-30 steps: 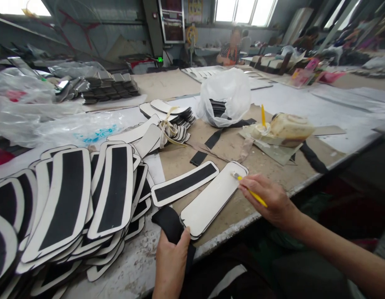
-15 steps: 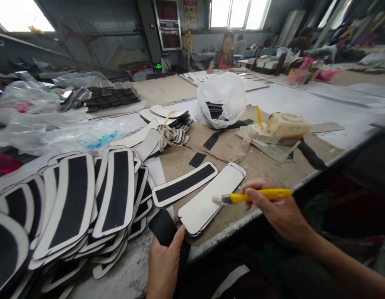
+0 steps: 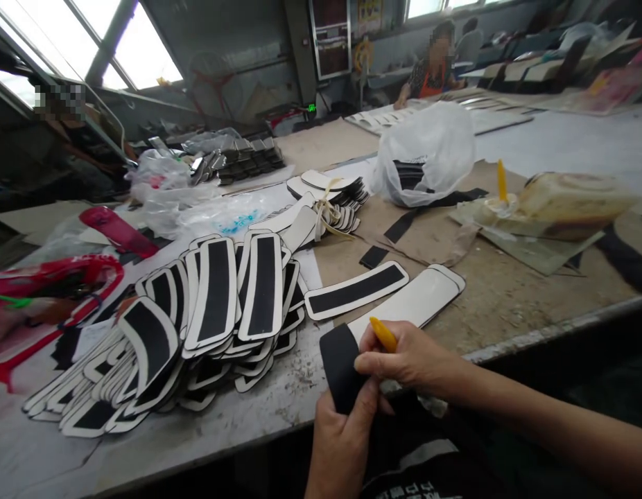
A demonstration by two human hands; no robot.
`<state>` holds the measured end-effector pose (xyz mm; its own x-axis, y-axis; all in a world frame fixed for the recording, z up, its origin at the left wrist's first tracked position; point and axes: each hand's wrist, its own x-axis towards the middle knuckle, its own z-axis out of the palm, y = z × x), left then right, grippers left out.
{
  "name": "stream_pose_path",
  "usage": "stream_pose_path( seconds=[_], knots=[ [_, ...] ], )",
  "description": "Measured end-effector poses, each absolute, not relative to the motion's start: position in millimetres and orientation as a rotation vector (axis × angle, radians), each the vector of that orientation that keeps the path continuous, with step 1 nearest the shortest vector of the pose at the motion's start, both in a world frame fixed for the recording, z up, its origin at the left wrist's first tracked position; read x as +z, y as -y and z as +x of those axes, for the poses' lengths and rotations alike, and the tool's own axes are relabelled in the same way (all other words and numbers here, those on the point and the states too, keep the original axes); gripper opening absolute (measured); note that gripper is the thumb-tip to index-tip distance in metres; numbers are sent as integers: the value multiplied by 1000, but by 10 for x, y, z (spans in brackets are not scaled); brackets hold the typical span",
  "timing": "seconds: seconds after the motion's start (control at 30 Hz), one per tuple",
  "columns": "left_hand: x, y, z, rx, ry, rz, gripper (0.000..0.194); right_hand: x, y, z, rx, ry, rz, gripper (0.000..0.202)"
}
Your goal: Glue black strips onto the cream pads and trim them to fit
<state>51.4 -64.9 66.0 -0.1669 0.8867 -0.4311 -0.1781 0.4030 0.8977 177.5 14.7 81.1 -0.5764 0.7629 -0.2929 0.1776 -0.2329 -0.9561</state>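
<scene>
My left hand (image 3: 340, 436) grips a dark, curved black strip (image 3: 335, 357) at the table's front edge. Closed around a yellow-handled brush (image 3: 384, 335), my right hand (image 3: 412, 357) has its thumb and fingertips at the same strip; the bristles are hidden. Partly behind that hand lies a small stack of plain white curved panels (image 3: 417, 298). Beside it rests a single white panel with a black strip on its face (image 3: 357, 290). To the left, a large overlapping heap of similar panels (image 3: 211, 298) covers the tabletop.
A stained glue container (image 3: 570, 204) stands at right, a yellow handle upright beside it. Behind the panels are a white plastic bag (image 3: 428, 152) of black strips and a tied panel bundle (image 3: 331, 208). Red items (image 3: 118, 232) lie left. A person in an orange apron (image 3: 432, 80) sits across the table.
My right hand has moved left with the brush, from the white panel to the black strip in my left hand. The view has swung left, bringing another person into sight.
</scene>
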Motion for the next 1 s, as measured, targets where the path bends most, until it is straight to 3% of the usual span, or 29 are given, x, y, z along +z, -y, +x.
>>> stream_pose_path(
  seconds=[0.1, 0.23, 0.37, 0.53, 0.73, 1.0],
  knots=[
    [643, 691, 539, 1092, -1348, 678, 35, 732, -116, 1713, 2060, 1440, -1082, 31],
    [678, 710, 542, 1196, -1218, 498, 30, 720, -83, 1779, 2094, 1473, -1091, 35],
    [702, 714, 517, 1180, -1130, 418, 42, 770, -57, 1809, 2048, 1477, -1120, 28],
    [729, 723, 507, 1148, -1035, 412, 42, 804, -16, 1785, 2031, 1448, -1140, 31],
    [679, 788, 502, 1084, -1042, 408, 39, 810, -41, 1834, 1846, 1443, -1148, 27],
    [507, 820, 475, 1269, -1014, 292, 33, 829, -20, 1937, 1594, 1757, -1158, 25]
  ],
)
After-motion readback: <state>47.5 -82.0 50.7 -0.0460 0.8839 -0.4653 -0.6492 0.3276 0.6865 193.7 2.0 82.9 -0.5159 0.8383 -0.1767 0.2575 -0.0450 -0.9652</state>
